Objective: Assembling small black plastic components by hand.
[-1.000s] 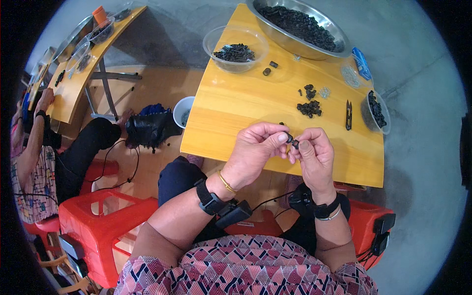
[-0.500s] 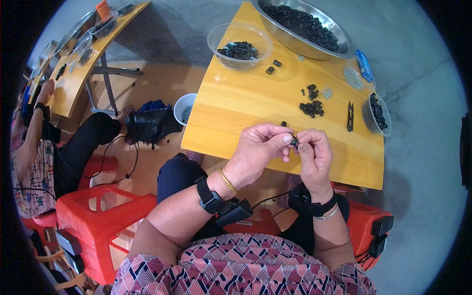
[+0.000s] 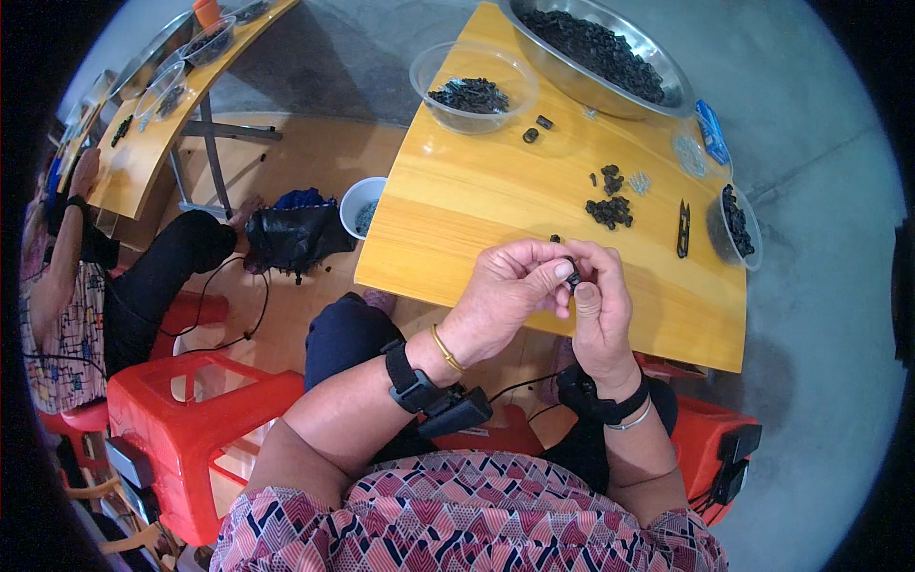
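Between the thumb and fingers of my left hand is a small black plastic part, partly covered by the fingertips. My right hand meets it from the other side, thumb and fingers closed on the same part. Both hands are held over the near edge of the wooden table. Beyond them lie a pile of small black parts, a smaller black cluster and a few clear pieces. Black thread snips rest to the right.
At the back stand a clear bowl of black parts and a large metal basin full of them. A clear tub sits at the right edge beside a blue packet. A white bucket and red stool are left.
My right fingers have shifted upward around the black part, with the thumb now more upright. My left hand has barely moved. The view has shifted slightly.
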`<state>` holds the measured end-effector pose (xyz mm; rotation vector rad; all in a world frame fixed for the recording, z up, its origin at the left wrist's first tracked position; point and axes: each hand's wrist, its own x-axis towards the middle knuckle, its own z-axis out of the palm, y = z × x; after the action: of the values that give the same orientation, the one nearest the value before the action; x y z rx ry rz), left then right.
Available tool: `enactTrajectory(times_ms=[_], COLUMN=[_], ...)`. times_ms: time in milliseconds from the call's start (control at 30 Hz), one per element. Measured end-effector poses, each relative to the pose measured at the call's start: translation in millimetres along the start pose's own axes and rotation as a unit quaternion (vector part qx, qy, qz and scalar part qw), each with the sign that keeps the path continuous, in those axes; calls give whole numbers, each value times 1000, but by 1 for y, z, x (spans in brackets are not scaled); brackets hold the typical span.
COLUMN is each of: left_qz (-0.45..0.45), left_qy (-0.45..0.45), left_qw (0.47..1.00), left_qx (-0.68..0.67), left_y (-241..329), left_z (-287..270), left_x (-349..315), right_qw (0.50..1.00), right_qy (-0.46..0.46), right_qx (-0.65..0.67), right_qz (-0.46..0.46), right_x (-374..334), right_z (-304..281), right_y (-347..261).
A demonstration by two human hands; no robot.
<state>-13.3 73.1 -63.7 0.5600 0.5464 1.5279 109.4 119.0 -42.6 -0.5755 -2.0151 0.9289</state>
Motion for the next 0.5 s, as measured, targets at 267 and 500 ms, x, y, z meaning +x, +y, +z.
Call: enactTrajectory(times_ms=[267, 500], left_qz=[1, 1], left_qy=[13, 4], left_qw=[1000, 999], left_qx=[21, 35], left_y=[0, 0], left_z=[2, 0], left_x=[1, -2], right_qw=[996, 999], right_qy=[-30, -44], right_qx=[-81, -28], right_qz=[-24, 14], right_x=[2, 1], right_z=[-4, -3], right_y=[0, -6])
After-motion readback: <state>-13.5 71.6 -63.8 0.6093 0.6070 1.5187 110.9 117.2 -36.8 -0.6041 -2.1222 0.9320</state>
